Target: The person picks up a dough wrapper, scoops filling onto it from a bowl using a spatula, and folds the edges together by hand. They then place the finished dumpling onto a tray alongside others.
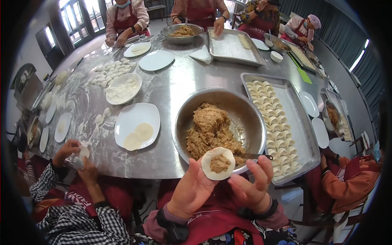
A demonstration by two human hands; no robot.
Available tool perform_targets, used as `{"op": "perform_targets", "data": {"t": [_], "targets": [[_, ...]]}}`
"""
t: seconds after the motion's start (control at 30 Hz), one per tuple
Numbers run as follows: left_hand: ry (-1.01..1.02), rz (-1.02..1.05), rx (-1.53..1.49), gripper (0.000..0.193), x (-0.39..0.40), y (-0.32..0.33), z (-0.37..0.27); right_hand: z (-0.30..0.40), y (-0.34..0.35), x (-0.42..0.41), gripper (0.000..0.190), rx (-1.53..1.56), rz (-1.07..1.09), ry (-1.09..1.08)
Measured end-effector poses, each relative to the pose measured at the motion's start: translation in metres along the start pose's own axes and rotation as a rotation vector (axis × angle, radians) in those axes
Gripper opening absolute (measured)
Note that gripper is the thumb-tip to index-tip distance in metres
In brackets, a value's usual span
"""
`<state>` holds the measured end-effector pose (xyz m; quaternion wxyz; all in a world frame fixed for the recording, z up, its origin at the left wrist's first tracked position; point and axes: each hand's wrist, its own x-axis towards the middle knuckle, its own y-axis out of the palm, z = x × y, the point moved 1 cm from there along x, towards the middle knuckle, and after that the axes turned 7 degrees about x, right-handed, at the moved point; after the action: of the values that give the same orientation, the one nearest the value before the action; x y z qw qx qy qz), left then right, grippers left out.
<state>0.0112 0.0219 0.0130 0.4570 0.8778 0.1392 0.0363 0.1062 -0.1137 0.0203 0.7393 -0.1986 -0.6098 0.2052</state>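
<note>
A round dumpling wrapper [209, 171] lies flat across the fingers of my left hand [192, 190], held over the table's near edge. A lump of minced filling [220, 163] sits at its middle. My right hand [252, 186] is just to the right, fingers apart and bent, with the fingertips close to the wrapper's edge; whether they touch it I cannot tell. Behind both hands stands a steel bowl [180, 122] with a large mound of minced filling [211, 125]. The dark handle of a utensil [258, 156] rests over the bowl's near right rim.
Right of the bowl, a metal tray [298, 113] holds rows of folded dumplings [275, 122]. At left are a white plate [122, 119] with two wrappers [138, 136], a flour bowl [124, 87] and dough pieces [111, 72]. A co-worker's hands [82, 159] hold dough at the left; other people surround the table.
</note>
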Motion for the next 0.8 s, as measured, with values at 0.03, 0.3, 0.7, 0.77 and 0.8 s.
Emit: {"op": "perform_targets", "data": {"t": [0.03,0.3,0.7,0.77,0.8], "targets": [[-0.008,-0.002,0.006,0.079,0.000,0.001,0.001,0.000,0.002,0.000,0.022,0.000,-0.004,0.009],[0.281,-0.196,-0.124,0.071,0.001,-0.025,-0.032,-0.034,-0.037,-0.011,0.037,-0.095,-0.223,0.390],[0.276,-0.245,-0.083,0.056,0.001,-0.041,-0.033,-0.062,-0.017,0.003,0.010,0.315,0.080,0.580],[0.310,-0.235,-0.120,0.056,0.003,-0.044,-0.034,-0.064,-0.029,0.009,0.009,0.325,0.025,0.662],[0.308,-0.220,-0.130,0.057,0.003,-0.043,-0.034,-0.066,-0.034,0.011,0.009,0.337,-0.021,0.740]]}}
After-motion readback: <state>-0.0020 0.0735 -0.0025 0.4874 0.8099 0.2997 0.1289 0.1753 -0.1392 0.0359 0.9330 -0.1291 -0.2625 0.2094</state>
